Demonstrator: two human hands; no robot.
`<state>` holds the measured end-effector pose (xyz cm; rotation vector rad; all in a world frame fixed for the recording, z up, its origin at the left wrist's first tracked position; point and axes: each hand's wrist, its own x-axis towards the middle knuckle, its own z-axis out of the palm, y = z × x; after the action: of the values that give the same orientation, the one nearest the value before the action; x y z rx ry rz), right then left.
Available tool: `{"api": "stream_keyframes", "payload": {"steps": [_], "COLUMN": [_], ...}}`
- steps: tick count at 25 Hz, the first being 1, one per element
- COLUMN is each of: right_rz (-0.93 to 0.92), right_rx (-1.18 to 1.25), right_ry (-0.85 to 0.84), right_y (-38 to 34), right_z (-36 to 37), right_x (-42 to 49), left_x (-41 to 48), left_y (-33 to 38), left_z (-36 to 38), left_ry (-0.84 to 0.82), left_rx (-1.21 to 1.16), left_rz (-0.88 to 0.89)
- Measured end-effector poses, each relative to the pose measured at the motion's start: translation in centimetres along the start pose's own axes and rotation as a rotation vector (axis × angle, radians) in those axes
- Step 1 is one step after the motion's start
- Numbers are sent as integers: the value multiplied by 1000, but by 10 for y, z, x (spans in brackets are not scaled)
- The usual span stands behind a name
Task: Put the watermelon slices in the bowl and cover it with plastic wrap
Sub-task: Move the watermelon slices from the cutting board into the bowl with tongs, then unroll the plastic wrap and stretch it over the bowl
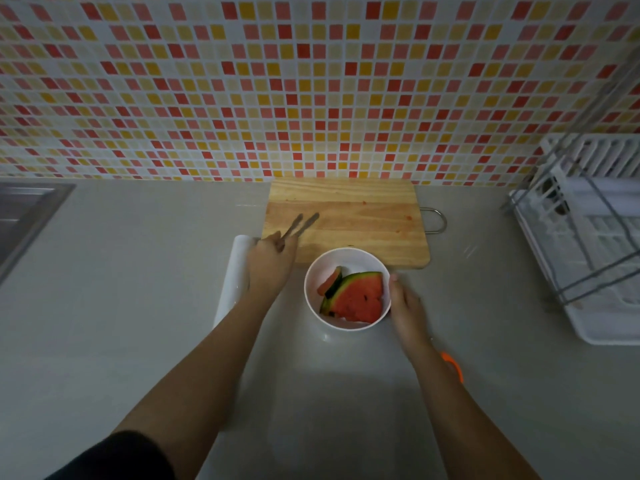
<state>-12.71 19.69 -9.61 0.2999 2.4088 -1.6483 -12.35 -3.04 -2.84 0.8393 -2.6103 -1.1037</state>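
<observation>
Head view, dim light. A white bowl [349,258] is seen on the grey counter [138,271], just in front of the near edge of a wooden cutting board [346,216].

Watermelon slices [358,299] are found inside the bowl: one large wedge lies flat with its rind toward the far left, and a smaller piece [330,282] is propped against the left wall. Only red juice marks are seen on the board.

Left hand [268,263]: grip closed round the handle end of metal tongs [299,226]. The two tong arms are held close together but not touching, with nothing between them, and their tips are over the left part of the board.

Right hand [407,306]: laid against the bowl's right wall, with one fingertip at the rim. The remaining fingers are hidden behind the hand, so it cannot be told whether this grip is wrapped round the bowl or only pressed to it.

A roll of plastic wrap [232,282] lies on the counter beneath the left hand and forearm — partly covered by them.

Other items noted:
- an orange-handled object [453,367], mostly hidden behind the right wrist and not identifiable
- a white dish rack [588,237] at far right
- a steel sink [20,216] at far left
- a mosaic-tiled wall [277,81] behind the counter
</observation>
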Motion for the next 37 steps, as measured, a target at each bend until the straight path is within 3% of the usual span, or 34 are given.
{"api": "stream_keyframes", "payload": {"steps": [7,16,19,22,25,28,37], "right_rz": [-33,-30,-40,-32,-31,-57,-64], "right_rx": [10,5,20,36,-44,-71,-73], "right_ry": [-5,12,36,79,34,110,89], "right_y": [5,8,2,-6,-16,-24,9], "right_z": [1,1,0,0,6,12,14], "right_x": [5,4,-4,-13,-15,-22,-62], "left_x": [57,64,39,-14,-57,-75,-127], "left_y": [2,-1,9,3,0,2,-35], "left_z": [39,43,27,19,21,12,-4], "left_ry": [127,93,155,22,-173,-270,-231], "left_rx": [365,379,191,-41,-135,-321,-375], "left_rz": [86,46,92,143,15,-112,-36]}}
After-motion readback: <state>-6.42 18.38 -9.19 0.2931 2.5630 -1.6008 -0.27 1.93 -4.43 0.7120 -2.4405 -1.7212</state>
